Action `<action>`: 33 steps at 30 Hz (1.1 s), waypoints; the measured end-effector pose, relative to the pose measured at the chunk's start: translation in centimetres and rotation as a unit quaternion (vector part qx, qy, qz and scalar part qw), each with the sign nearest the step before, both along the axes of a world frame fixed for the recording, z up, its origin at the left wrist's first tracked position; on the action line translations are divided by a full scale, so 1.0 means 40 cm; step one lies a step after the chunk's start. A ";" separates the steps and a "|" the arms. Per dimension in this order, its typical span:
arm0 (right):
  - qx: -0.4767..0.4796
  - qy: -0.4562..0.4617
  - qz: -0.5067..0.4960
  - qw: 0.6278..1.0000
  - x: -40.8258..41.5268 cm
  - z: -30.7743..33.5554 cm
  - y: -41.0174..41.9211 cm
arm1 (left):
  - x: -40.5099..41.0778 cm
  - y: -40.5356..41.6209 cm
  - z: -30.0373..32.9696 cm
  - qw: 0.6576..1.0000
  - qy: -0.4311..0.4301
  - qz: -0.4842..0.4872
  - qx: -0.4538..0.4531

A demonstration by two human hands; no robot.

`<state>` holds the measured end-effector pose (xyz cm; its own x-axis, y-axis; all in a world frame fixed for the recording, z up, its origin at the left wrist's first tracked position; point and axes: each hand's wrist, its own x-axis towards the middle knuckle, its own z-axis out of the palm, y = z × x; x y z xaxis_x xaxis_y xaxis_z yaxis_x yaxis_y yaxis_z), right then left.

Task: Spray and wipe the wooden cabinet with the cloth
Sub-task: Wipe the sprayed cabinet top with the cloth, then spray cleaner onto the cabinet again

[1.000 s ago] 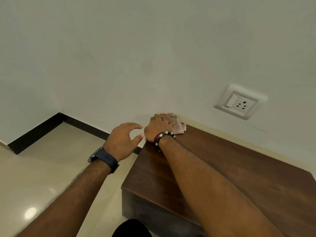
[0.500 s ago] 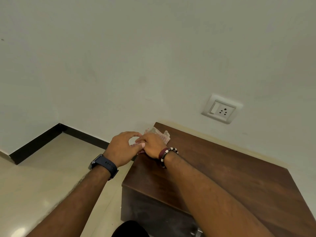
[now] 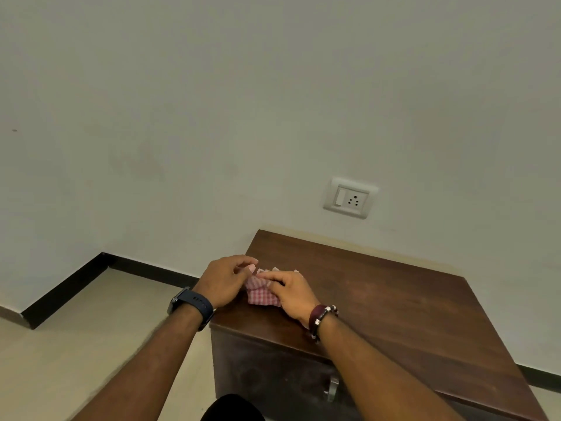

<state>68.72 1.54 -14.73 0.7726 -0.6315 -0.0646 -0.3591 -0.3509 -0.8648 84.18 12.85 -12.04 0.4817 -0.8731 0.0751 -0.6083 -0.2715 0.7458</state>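
Both hands pinch a red-checked cloth (image 3: 262, 294) on the wooden cabinet (image 3: 379, 299). The left hand (image 3: 226, 282) grips its left edge; the right hand (image 3: 293, 294) holds its right.

Red-checked cloth (image 3: 261, 296) bunched on dark wooden cabinet (image 3: 379, 299) top, near left edge

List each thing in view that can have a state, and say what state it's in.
Cloth: bunched on the cabinet top, held by both hands.
Cabinet: front closed.
Left hand: holds the cloth.
Right hand: holds the cloth.
Socket: nothing plugged in.
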 end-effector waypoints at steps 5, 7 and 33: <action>0.359 -0.241 -0.113 0.895 -0.110 0.042 -0.004 | -0.088 -0.022 0.048 0.999 0.033 -0.021 -0.033; 0.419 -0.279 -0.147 0.851 -0.150 0.054 -0.008 | -0.122 -0.036 0.063 0.998 0.051 -0.035 -0.029; 0.273 -0.330 -0.159 0.890 -0.576 0.381 -0.004 | -0.543 -0.176 0.278 0.969 0.116 -0.213 -0.048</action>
